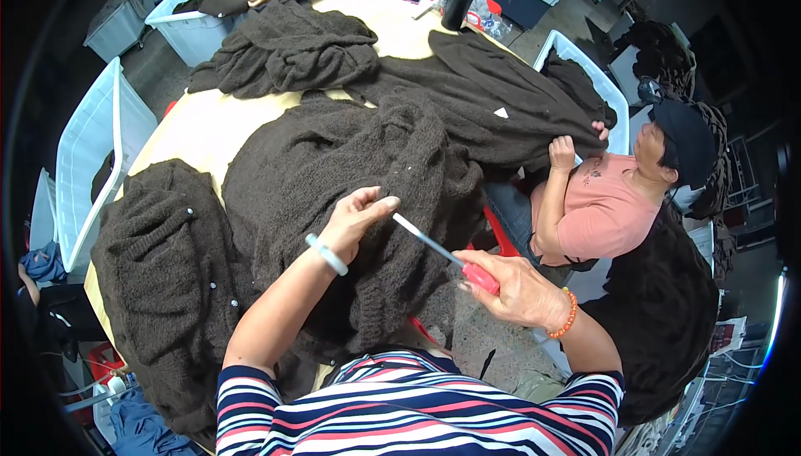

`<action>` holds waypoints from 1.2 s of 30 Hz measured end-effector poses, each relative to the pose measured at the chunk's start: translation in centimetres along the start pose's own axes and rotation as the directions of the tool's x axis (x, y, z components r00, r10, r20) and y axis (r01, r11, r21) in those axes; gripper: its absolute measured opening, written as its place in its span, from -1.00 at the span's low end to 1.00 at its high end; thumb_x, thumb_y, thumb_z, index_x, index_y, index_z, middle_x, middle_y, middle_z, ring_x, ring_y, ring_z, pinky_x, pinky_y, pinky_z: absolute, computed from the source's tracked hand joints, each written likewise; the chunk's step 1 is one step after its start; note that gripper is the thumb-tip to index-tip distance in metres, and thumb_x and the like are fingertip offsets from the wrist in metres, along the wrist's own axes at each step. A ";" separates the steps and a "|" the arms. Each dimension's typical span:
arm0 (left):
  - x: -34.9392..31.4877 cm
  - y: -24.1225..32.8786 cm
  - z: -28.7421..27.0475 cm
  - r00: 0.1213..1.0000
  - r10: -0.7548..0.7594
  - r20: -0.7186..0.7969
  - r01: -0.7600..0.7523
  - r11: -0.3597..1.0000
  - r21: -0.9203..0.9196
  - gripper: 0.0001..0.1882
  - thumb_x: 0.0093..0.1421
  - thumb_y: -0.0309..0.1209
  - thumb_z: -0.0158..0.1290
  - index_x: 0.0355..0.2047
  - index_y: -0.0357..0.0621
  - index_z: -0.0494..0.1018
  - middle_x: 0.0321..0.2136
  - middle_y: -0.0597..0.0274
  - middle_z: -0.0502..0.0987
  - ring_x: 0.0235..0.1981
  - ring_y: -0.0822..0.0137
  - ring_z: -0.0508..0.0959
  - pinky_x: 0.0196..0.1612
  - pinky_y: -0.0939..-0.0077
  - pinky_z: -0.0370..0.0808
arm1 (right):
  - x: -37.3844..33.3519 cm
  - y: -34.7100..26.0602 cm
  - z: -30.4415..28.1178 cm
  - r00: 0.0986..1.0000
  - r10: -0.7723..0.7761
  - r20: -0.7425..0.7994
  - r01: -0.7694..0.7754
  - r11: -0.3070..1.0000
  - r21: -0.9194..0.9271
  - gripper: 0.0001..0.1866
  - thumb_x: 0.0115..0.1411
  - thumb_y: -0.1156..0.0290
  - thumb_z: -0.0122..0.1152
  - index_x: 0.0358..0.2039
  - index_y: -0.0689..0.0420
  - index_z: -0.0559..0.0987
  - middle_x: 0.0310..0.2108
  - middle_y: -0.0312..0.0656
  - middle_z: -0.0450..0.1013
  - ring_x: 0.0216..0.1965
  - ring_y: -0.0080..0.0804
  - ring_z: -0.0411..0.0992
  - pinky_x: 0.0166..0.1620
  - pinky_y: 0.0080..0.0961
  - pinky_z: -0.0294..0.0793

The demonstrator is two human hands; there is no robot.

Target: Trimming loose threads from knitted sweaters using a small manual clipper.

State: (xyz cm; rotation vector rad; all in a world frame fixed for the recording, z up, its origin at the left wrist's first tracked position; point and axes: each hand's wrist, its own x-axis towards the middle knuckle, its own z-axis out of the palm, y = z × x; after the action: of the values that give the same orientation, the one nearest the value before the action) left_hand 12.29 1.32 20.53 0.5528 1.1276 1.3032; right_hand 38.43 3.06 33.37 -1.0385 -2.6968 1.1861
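Observation:
My right hand point(519, 291) is wrapped round the red handle of a thin metal-shafted tool point(430, 243), like a slim screwdriver. Its pale tip points up and left toward my left hand point(357, 221), whose thumb and fingers are pinched together just beside the tip. Whatever they pinch is too small to make out. Under both hands a dark brown knitted sweater point(334, 151) lies bunched over the table edge and my lap. To the left lies another dark brown knit cardigan point(163, 281) with small shiny buttons.
More dark knits point(288, 47) lie across the pale round table point(200, 126). At the right, a co-worker in a pink shirt point(601, 206) handles a dark garment point(501, 101). Another person's hands work at the far left. White bins point(104, 156) surround the table; a black bottle point(458, 5) stands far back.

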 end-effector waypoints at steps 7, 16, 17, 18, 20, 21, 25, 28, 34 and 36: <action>0.9 -1.3 0.7 0.996 0.085 -0.025 -0.078 0.976 0.202 -0.78 0.14 -0.54 0.22 -0.61 -0.15 0.45 -0.64 0.53 0.43 -0.64 0.71 0.29 -0.58 0.74 0.20 | 0.1 0.0 -0.8 0.987 0.152 0.060 -0.134 0.963 -0.232 -0.57 0.21 0.24 0.19 0.03 0.16 0.43 -0.45 0.11 0.53 -0.37 0.11 0.53 -0.27 -0.12 0.53; 0.8 -1.4 -0.1 0.976 0.215 0.044 -0.216 0.912 0.347 -0.67 0.11 -0.52 0.24 -0.70 -0.15 0.35 -0.69 0.63 0.27 -0.62 0.71 0.16 -0.61 0.64 0.09 | 0.7 0.4 -0.6 0.983 0.091 0.158 -0.069 0.987 -0.144 -0.63 0.22 0.22 0.19 -0.04 0.15 0.47 -0.47 0.05 0.53 -0.41 0.05 0.54 -0.32 -0.17 0.54; 0.9 -1.0 -0.1 0.992 0.122 0.044 -0.129 0.953 0.275 -0.62 0.11 -0.54 0.25 -0.71 -0.09 0.28 -0.69 0.61 0.24 -0.63 0.70 0.17 -0.58 0.66 0.12 | 0.9 0.5 -1.0 0.990 0.091 0.105 -0.077 0.989 -0.126 -0.65 0.23 0.23 0.17 -0.05 0.14 0.46 -0.43 0.06 0.54 -0.36 0.08 0.54 -0.29 -0.13 0.54; 1.0 -0.3 0.1 0.998 0.029 0.053 -0.039 0.979 0.201 -0.56 0.11 -0.56 0.26 -0.71 -0.03 0.20 -0.69 0.58 0.21 -0.63 0.68 0.17 -0.56 0.69 0.15 | 1.0 0.7 -1.3 0.995 0.092 0.049 -0.086 0.990 -0.108 -0.66 0.25 0.23 0.15 -0.05 0.13 0.45 -0.39 0.07 0.55 -0.32 0.10 0.54 -0.26 -0.09 0.53; 1.4 1.4 1.2 0.993 0.013 0.115 -0.011 1.000 -0.017 -0.87 0.15 -0.48 0.24 -0.33 -0.19 0.50 -0.43 0.41 0.51 -0.40 0.60 0.45 -0.30 0.71 0.36 | 1.1 1.6 -1.3 0.997 0.075 0.019 -0.073 0.993 -0.097 -0.65 0.22 0.25 0.20 -0.05 0.14 0.44 -0.40 0.06 0.54 -0.33 0.11 0.53 -0.27 -0.11 0.54; 2.8 1.4 1.3 0.995 0.006 0.101 -0.004 1.000 -0.021 -0.81 0.15 -0.49 0.23 -0.24 -0.21 0.49 -0.36 0.38 0.53 -0.34 0.58 0.47 -0.24 0.71 0.37 | 1.1 1.7 -1.3 0.999 0.042 -0.029 -0.043 0.997 -0.059 -0.64 0.21 0.26 0.21 -0.04 0.14 0.44 -0.39 0.06 0.54 -0.34 0.10 0.53 -0.28 -0.12 0.53; 7.3 1.6 1.4 0.996 -0.046 0.081 0.041 0.998 0.054 -0.88 0.11 -0.49 0.27 -0.38 -0.18 0.53 -0.46 0.41 0.53 -0.46 0.60 0.44 -0.36 0.70 0.37 | 1.4 2.2 -2.2 0.991 0.052 -0.121 -0.055 0.998 -0.023 -0.62 0.20 0.32 0.22 -0.02 0.19 0.43 -0.40 0.10 0.53 -0.35 0.10 0.53 -0.29 -0.15 0.52; 7.7 0.9 1.9 0.990 -0.021 0.136 0.009 0.996 0.089 -0.84 0.07 -0.51 0.28 -0.58 -0.18 0.52 -0.61 0.45 0.49 -0.62 0.64 0.36 -0.56 0.65 0.30 | 1.7 2.3 -3.0 0.979 0.137 -0.150 -0.152 0.984 -0.094 -0.63 0.21 0.33 0.20 -0.03 0.23 0.43 -0.40 0.12 0.52 -0.35 0.13 0.52 -0.30 -0.16 0.51; 5.8 0.1 1.7 0.990 0.138 0.039 -0.143 0.944 0.296 -0.87 0.09 -0.55 0.26 -0.55 -0.23 0.53 -0.61 0.47 0.49 -0.61 0.67 0.37 -0.56 0.70 0.30 | 1.6 1.7 -3.0 0.975 0.215 0.062 -0.199 0.959 -0.201 -0.64 0.24 0.18 0.13 -0.03 0.10 0.48 -0.42 0.09 0.55 -0.30 0.13 0.53 -0.14 0.02 0.49; 5.1 0.0 1.5 0.990 0.132 0.043 -0.139 0.938 0.317 -0.88 0.10 -0.55 0.25 -0.54 -0.24 0.54 -0.61 0.47 0.49 -0.61 0.67 0.38 -0.55 0.71 0.30 | 1.9 1.3 -2.7 0.964 0.262 0.044 -0.242 0.933 -0.268 -0.64 0.25 0.17 0.13 -0.03 0.11 0.49 -0.40 0.09 0.55 -0.30 0.11 0.54 -0.15 -0.02 0.50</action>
State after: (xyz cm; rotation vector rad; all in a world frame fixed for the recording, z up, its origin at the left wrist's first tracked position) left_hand 13.01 6.47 19.42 0.8952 1.3117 1.2342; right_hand 38.42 6.54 34.01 -1.4403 -2.9097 0.9309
